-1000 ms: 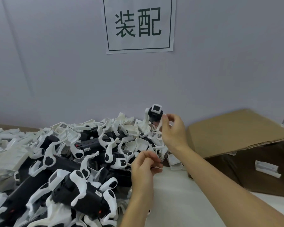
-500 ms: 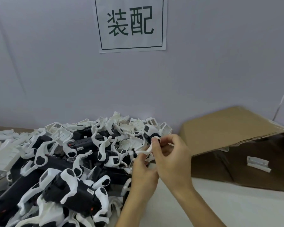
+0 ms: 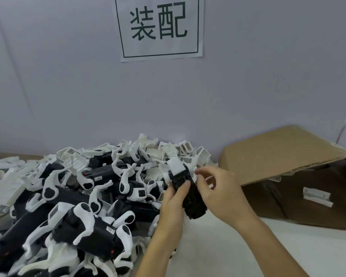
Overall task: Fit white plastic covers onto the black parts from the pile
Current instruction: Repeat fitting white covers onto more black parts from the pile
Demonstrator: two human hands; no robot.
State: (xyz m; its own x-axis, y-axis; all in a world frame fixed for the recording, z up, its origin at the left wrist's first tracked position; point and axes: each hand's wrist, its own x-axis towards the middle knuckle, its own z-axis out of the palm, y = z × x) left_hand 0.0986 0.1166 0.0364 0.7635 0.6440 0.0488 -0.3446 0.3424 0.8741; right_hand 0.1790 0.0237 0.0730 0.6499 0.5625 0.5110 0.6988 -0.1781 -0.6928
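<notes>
We now have a black part (image 3: 190, 193) up between both hands at about 3 o'clock of the pile (image 3: 78, 196), where half a second ago our fingers were only working a small white piece at the pile's edge, and a second ago the right hand was lifting a small capped piece off the heap; we judge that a fresh body has been picked up and the fitting step is under way. The left hand (image 3: 173, 204) holds the part from the 9 o'clock side, thumb curled across its dark face. The right hand (image 3: 220, 194) grips it from 3 o'clock, fingers curled round the far flank, its fingertips (image 3: 200, 172) pinched near the top end (what exactly they pinch we cannot tell). A white cover (image 3: 176, 166) sits at the upper end of the part, touching it; whether it is fully seated we cannot say. The part's long axis runs from about 11 o'clock down to 5 o'clock, covered end pointing up and away toward the wall (image 3: 248, 86), bare end toward us. The cardboard box (image 3: 278, 156) lies at 3 o'clock of the hands
</notes>
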